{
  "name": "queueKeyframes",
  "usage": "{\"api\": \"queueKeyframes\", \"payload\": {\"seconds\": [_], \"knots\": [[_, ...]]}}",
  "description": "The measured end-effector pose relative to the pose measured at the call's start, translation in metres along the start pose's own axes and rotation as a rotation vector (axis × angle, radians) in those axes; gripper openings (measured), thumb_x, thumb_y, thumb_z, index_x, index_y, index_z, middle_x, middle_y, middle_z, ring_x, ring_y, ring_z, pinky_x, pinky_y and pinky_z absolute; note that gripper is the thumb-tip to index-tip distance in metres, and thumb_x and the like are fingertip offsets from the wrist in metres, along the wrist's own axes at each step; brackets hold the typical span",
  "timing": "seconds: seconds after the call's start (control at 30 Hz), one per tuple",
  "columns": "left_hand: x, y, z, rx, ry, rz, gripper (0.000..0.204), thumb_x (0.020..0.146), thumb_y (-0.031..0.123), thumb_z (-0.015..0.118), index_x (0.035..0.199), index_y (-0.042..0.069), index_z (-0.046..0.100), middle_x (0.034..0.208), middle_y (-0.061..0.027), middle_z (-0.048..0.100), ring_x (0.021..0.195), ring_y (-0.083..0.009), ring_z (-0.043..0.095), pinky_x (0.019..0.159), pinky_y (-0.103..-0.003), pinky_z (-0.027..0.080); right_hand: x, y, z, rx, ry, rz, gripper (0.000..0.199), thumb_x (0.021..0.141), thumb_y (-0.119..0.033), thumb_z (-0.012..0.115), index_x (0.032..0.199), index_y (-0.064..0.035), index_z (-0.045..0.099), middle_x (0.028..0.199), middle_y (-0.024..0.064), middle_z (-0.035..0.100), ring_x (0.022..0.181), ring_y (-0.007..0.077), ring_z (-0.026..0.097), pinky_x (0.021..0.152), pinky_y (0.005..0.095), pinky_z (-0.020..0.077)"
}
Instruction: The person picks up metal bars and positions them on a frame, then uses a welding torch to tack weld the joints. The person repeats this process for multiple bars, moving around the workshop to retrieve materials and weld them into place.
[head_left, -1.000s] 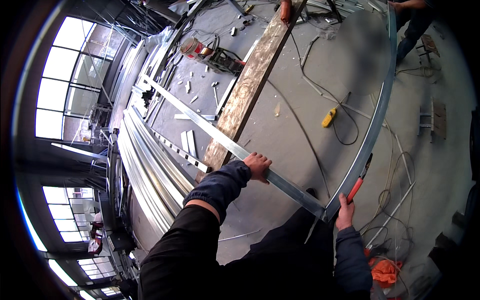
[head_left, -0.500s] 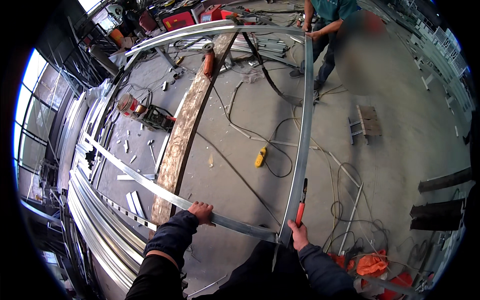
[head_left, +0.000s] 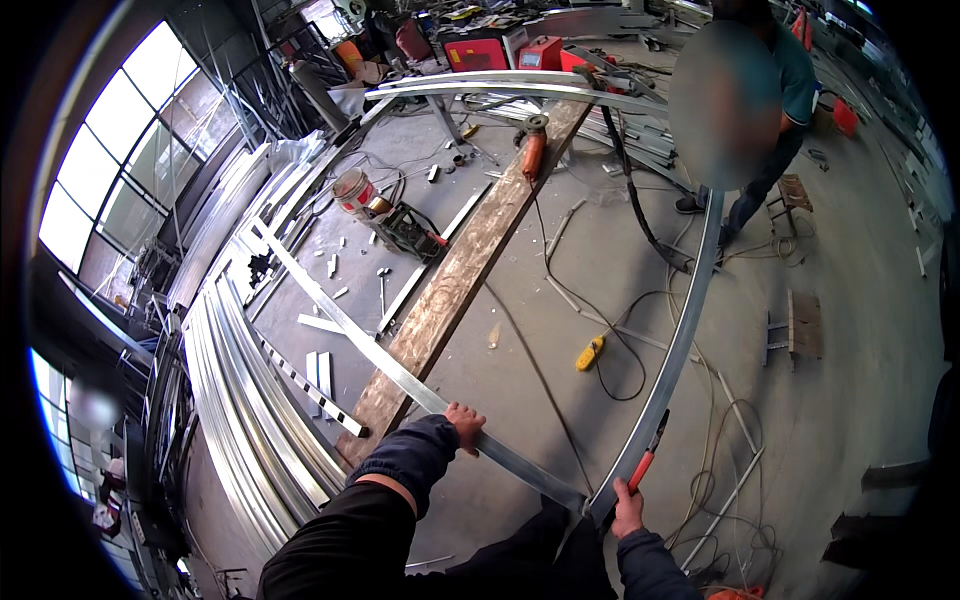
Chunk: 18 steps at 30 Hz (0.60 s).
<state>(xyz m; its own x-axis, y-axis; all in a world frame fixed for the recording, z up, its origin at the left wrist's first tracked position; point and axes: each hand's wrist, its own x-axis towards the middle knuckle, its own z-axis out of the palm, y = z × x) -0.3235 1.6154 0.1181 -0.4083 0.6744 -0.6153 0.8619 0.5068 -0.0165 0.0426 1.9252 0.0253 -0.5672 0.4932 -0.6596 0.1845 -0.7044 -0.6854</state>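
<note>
metal frame (head_left: 668,370), pliers (head_left: 642,468) (hands (head_left: 466,427) (head_left: 628,510) still gripping), view swung

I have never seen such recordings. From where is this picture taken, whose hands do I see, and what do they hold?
There is no robot: a person works bare-handed. A camera worn on the person's head looks down; its wide lens makes straight edges look bent. The left hand grips a long metal bar. The right hand holds red-handled pliers beside a second bar; the two bars meet in a corner near the person. Beyond them, an orange power tool rests on a wooden plank, and a yellow box with a cable lies on the floor. Another person stands at the upper right.
</note>
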Motion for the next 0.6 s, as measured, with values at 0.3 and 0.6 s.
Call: {"api": "queueKeyframes", "payload": {"seconds": [0.3,0.6], "knots": [[0.003,-0.003,0.018,-0.035,-0.003,-0.086,0.083,0.05,0.063,0.095,0.115,0.019,0.068,0.113,-0.0085,0.067,0.116,-0.0319,0.062,0.108,-0.057,0.039,-0.025,-0.031,-0.011,-0.007,-0.049,0.073,0.061,0.092,-0.038,0.081,0.134,-0.0002,0.059,0.118,0.0056,0.066,0.105,0.022,0.064,0.095,0.0396,0.0517],[-0.001,0.003,0.018,-0.033,0.013,-0.173,0.085,0.048,0.057,0.097,0.118,0.019,0.068,0.116,-0.0074,0.067,0.118,-0.031,0.061,0.111,-0.057,0.036,-0.018,-0.033,-0.014,-0.015,-0.063,0.107,0.063,0.093,-0.037,0.08,0.139,-0.0005,0.056,0.122,0.0067,0.065,0.109,0.0234,0.063,0.098,0.0404,0.051]]}}
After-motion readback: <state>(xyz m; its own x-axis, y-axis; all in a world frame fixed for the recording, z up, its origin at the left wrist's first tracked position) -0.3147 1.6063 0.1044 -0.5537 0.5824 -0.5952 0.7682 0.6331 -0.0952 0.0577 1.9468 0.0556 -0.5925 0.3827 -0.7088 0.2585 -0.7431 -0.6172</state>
